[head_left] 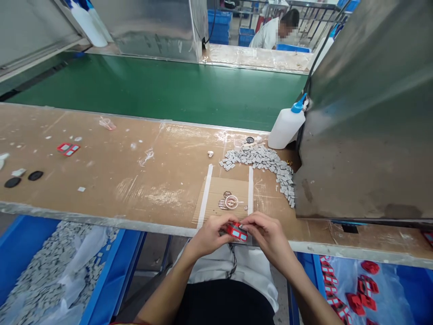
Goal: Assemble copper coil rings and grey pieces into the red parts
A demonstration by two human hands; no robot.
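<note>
At the bench's front edge, my left hand [212,235] is closed on a small red plastic part [237,233] with pale blue window-like panels. My right hand [268,231] has its thumb and fingertips pinched together at the part's upper right side; whatever sits between them is too small to make out. Just beyond my hands, a small round cup [232,201] with a thin stick in it stands on a cardboard sheet [216,192], brownish smears around it. Farther right, many small grey tiles [260,157] lie in a curved heap.
A white bottle with blue nozzle [287,128] stands by the metal panel [365,135] on my right. Behind the bench runs a green conveyor belt [169,90]. Blue bins hold grey tiles [43,266] at lower left and red parts [367,284] at lower right. Another person [267,34] sits beyond.
</note>
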